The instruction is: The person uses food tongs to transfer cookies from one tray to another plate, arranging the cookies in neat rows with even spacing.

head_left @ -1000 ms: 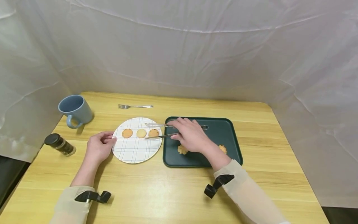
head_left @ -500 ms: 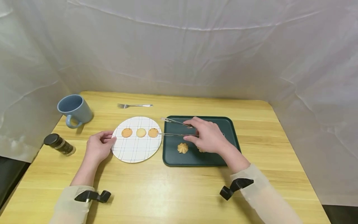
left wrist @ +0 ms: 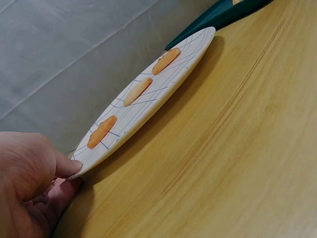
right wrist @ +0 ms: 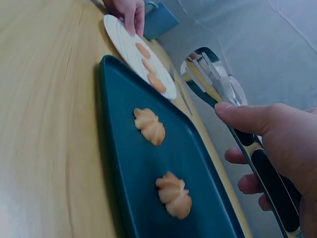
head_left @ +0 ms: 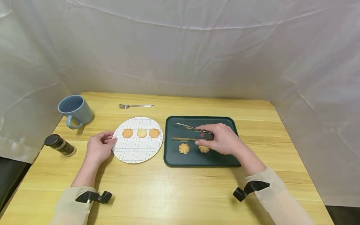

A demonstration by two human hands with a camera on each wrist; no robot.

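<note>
At the lower edge of the frame, two pale sleeves (head_left: 70, 206) are seen, each fitted with a black wrist mount (head_left: 254, 187). At centre right, the tongs (head_left: 187, 139) are gripped by the right hand (head_left: 222, 137), thumb on one arm and fingers on the other; the tong arms are spread, and nothing is pinched between the tips. Beneath them, on the green tray (head_left: 172, 159), a left flower-shaped cookie (head_left: 184, 148) and a middle flower-shaped cookie (head_left: 204, 149) can be made out; what lies below the wrist is too covered to be told. At centre left, the rim of the checked plate (head_left: 135, 153) is pinched by the left hand (head_left: 99, 146), its thumb laid on top; whether the plate is lifted there cannot be told. Three round cookies (head_left: 142, 133) are lined up across the plate's upper half. Over the last second the tongs have been drawn rightward, from around the rightmost round cookie to above the tray, while plate and left hand have been kept in place; that cookie may thus be judged released. Farther off, a pepper jar (head_left: 60, 145), a blue mug (head_left: 76, 109) and a fork (head_left: 136, 106) are left untouched toward the upper left.
</note>
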